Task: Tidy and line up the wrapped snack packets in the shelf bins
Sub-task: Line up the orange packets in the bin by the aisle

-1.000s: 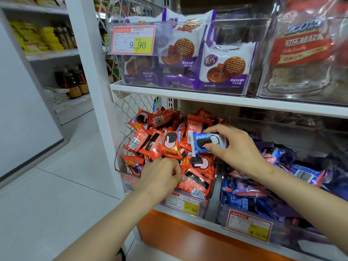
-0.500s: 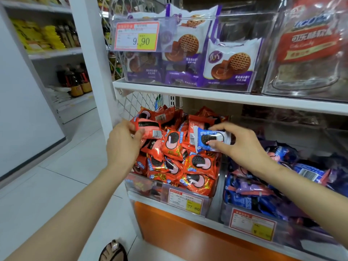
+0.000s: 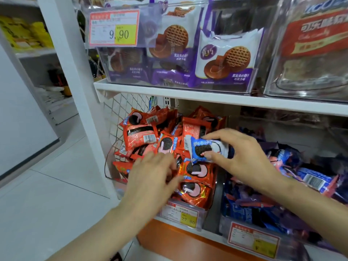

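Shelf bin [image 3: 204,219]: red packets [image 3: 195,169]; blue packet [image 3: 205,149] above

Pinches a packet [image 3: 207,148] in the right hand [image 3: 243,157] over the heap [image 3: 195,170] in one bin [image 3: 203,217]. Spreads the left hand [image 3: 152,178] over that heap, below-left of the grip, with a second bin [image 3: 224,223] to its right.

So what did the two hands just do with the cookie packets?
The left hand let go of the shiny red wrapped packet it held at the pile's upper left and moved down and right, now spread over the front red packets. The right hand still pinches the blue-and-white wrapped packet above that pile.
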